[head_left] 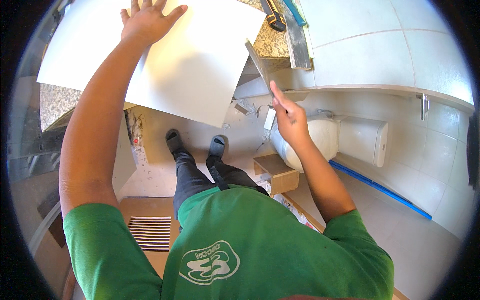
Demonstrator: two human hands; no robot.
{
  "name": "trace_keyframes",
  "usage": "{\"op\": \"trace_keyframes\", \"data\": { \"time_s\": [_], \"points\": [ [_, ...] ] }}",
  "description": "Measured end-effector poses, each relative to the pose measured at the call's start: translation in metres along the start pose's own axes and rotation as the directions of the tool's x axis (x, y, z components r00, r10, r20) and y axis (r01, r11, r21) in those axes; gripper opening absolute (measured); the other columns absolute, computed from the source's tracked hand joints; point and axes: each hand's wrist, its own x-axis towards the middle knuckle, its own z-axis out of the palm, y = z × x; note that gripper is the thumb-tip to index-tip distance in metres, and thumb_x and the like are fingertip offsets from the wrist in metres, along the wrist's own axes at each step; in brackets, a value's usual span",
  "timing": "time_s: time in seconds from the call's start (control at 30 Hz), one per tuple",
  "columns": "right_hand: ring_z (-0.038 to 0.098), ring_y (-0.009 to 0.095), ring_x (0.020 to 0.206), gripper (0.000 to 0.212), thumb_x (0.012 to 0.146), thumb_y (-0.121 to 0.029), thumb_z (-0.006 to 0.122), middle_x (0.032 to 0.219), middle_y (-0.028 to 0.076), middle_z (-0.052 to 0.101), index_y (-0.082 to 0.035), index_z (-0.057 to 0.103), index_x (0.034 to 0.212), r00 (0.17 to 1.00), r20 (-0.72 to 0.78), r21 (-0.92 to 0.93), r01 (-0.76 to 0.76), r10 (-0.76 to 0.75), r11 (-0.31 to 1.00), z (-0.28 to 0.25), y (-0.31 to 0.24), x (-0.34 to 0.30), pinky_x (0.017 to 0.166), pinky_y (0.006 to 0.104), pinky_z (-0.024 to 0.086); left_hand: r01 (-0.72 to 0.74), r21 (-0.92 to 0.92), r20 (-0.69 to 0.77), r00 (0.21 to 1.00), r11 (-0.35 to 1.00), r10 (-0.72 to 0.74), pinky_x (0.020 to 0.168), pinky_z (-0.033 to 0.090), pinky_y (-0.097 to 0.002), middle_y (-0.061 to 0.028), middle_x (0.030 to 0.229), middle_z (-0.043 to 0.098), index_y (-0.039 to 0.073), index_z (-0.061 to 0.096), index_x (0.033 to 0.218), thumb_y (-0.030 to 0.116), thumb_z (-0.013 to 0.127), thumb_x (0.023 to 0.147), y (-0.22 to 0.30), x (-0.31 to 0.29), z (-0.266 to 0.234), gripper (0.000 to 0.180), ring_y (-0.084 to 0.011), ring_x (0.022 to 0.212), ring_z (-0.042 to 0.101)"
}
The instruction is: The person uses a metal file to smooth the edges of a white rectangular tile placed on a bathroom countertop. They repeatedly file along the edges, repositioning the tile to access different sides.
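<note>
My left hand (pixel 148 24) lies on a large white panel (pixel 185 85) with its fingers spread, pressing near the far edge. The panel rests on a speckled granite counter (pixel 272 44), and its near corner juts out over the floor. My right hand (pixel 290 117) grips a thin, flat grey-brown strip (pixel 259 62), its fingers wrapped round the lower end. That strip points up and away, close to the panel's right edge. Whether the two touch, I cannot tell. Its exact kind does not show.
Beyond the strip lie a black-and-yellow utility knife (pixel 275 19), a blue-handled tool (pixel 295 12) and a dark flat bar (pixel 298 47). To the right stands a toilet (pixel 325 137). A wooden box (pixel 277 172), a long blue bar (pixel 380 189) and scattered debris (pixel 242 107) are on the floor.
</note>
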Motion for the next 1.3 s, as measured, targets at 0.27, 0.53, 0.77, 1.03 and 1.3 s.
{"op": "trace_keyframes", "data": {
  "time_s": [0.27, 0.53, 0.77, 1.03, 1.3],
  "points": [
    [0.064, 0.015, 0.069, 0.049, 0.102, -0.017, 0.064, 0.083, 0.009, 0.069, -0.029, 0.057, 0.149, 0.981, -0.091, -0.166, 0.155, -0.172, 0.974, 0.01, -0.025, 0.118, 0.073, 0.0318, 0.056, -0.001, 0.039, 0.026, 1.0, 0.999, 0.0, 0.129, 0.003, -0.0542, -0.0186, 0.173, 0.01, 0.016, 0.021, 0.167, 0.071, 0.038, 0.1, -0.005, 0.01, 0.012, 0.088, -0.042, 0.16, 0.003],
    [0.06, 0.011, 0.063, 0.058, 0.102, -0.01, 0.061, 0.074, 0.001, 0.06, -0.005, 0.043, 0.157, 0.992, 0.102, 0.42, -0.108, 0.072, 0.901, -0.056, -0.045, 0.042, 0.057, 0.0266, 0.048, -0.031, 0.307, -0.354, 0.924, 0.951, 0.144, 0.125, 0.011, -0.0641, -0.0137, 0.172, 0.02, 0.034, 0.025, 0.165, 0.087, 0.031, 0.092, -0.036, 0.045, 0.078, 0.091, -0.0408, 0.159, 0.015],
    [0.065, 0.019, 0.089, 0.052, 0.106, -0.013, 0.057, 0.106, 0.013, 0.072, -0.019, 0.048, 0.157, 0.99, 0.117, 0.099, -0.089, 0.077, 0.991, -0.023, -0.007, -0.035, 0.088, 0.0338, 0.053, -0.048, 0.275, -0.331, 0.933, 0.96, 0.141, 0.126, 0.011, -0.0632, -0.0136, 0.172, 0.02, 0.034, 0.024, 0.166, 0.087, 0.03, 0.093, -0.037, 0.045, 0.075, 0.09, -0.0409, 0.159, 0.015],
    [0.073, 0.029, 0.108, 0.05, 0.106, -0.014, 0.057, 0.127, 0.025, 0.069, -0.025, 0.05, 0.155, 0.993, 0.099, 0.028, 0.068, -0.07, 0.997, -0.01, -0.004, -0.018, 0.093, 0.0357, 0.053, -0.034, 0.339, -0.349, 0.924, 0.94, 0.159, 0.125, 0.012, -0.0648, -0.0132, 0.173, 0.019, 0.034, 0.023, 0.166, 0.088, 0.028, 0.092, -0.042, 0.053, 0.081, 0.091, -0.0405, 0.159, 0.014],
    [0.075, 0.036, 0.098, 0.044, 0.107, -0.023, 0.056, 0.117, 0.022, 0.073, -0.032, 0.054, 0.15, 0.997, 0.019, -0.038, 0.073, -0.072, 0.997, -0.003, -0.013, 0.058, 0.089, 0.0361, 0.055, -0.032, 0.353, -0.362, 0.917, 0.935, 0.168, 0.125, 0.011, -0.0647, -0.0123, 0.173, 0.018, 0.037, 0.02, 0.166, 0.091, 0.026, 0.09, -0.049, 0.06, 0.088, 0.094, -0.0399, 0.159, 0.013]
  ]
}}
